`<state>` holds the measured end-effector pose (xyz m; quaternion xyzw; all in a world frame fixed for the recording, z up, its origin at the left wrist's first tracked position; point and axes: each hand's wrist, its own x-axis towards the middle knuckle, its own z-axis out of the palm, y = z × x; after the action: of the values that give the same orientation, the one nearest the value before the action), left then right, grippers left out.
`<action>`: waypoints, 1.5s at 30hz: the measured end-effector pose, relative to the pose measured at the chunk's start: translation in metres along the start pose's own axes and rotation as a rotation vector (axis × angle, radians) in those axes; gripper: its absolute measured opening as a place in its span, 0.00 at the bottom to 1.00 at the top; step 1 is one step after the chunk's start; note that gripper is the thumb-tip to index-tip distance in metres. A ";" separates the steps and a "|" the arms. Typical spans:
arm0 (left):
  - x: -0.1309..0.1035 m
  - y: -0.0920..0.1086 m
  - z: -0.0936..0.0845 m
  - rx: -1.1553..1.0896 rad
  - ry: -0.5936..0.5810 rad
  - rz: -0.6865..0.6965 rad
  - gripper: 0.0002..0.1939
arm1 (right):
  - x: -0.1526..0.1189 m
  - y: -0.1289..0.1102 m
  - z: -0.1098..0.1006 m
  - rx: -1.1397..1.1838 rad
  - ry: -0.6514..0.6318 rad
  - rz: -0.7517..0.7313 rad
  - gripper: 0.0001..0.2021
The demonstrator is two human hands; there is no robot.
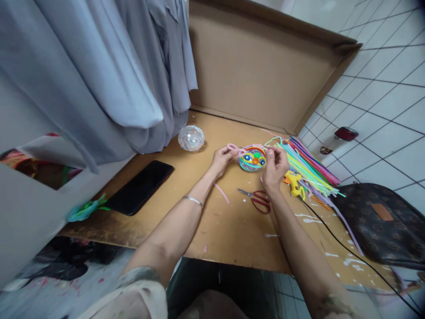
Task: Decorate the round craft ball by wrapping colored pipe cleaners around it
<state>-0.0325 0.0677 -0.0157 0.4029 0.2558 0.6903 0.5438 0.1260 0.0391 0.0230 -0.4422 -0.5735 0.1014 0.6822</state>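
Note:
A clear ball [251, 165] wrapped with colourful pipe cleaners sits between my two hands over the table. Blue, green and orange round pieces decorate its front. My left hand [223, 161] is at its left side, thumb and fingers closed on a looped pink pipe cleaner [232, 147]. Pink fuzzy strand also runs along the ball's top edge. At the ball's right edge my right hand [276, 167] is pinched; what lies between its fingertips is hidden. Red-handled scissors [260, 201] lie just below the hands, and a short pink strip [222, 193] lies left of them.
Another clear ball [191, 138] stands at the back left, near a grey curtain [133, 66]. A black phone [141, 187] lies at left. Bundled pipe cleaners [307, 164], a yellow glue gun [294, 183] with its cord, and a dark bag [381, 221] occupy the right. Cardboard [259, 62] stands behind.

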 end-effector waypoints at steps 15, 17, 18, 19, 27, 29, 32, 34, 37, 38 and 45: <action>0.019 -0.021 -0.008 -0.010 0.167 0.084 0.18 | -0.004 0.055 -0.005 -0.207 -0.210 -0.080 0.29; 0.020 -0.022 -0.008 -0.031 0.176 0.073 0.16 | -0.006 0.054 -0.004 -0.212 -0.234 -0.068 0.28; 0.020 -0.022 -0.008 -0.033 0.178 0.065 0.15 | -0.007 0.054 -0.004 -0.211 -0.240 -0.064 0.28; 0.019 -0.023 -0.007 -0.033 0.178 0.059 0.15 | -0.007 0.053 -0.004 -0.211 -0.244 -0.064 0.28; 0.015 -0.023 0.002 -0.047 0.165 0.046 0.14 | -0.010 0.048 -0.006 -0.230 -0.256 -0.093 0.27; 0.015 -0.023 0.002 -0.045 0.183 0.048 0.13 | -0.011 0.047 -0.006 -0.222 -0.255 -0.097 0.27; 0.014 -0.023 0.001 -0.039 0.201 0.046 0.14 | -0.012 0.045 -0.006 -0.211 -0.245 -0.108 0.26; 0.014 -0.024 0.002 -0.049 0.185 0.048 0.14 | -0.012 0.045 -0.006 -0.214 -0.241 -0.112 0.26; 0.013 -0.026 0.003 -0.089 0.167 0.023 0.16 | -0.012 0.045 -0.006 -0.220 -0.247 -0.115 0.25; 0.012 -0.027 0.004 -0.103 0.170 -0.001 0.17 | -0.012 0.045 -0.006 -0.220 -0.248 -0.117 0.25; 0.011 -0.025 0.002 -0.137 0.161 -0.128 0.19 | -0.013 0.045 -0.008 -0.236 -0.247 -0.134 0.25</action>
<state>-0.0180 0.0853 -0.0315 0.2911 0.2761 0.7001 0.5906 0.1451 0.0533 -0.0175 -0.4643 -0.6889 0.0413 0.5551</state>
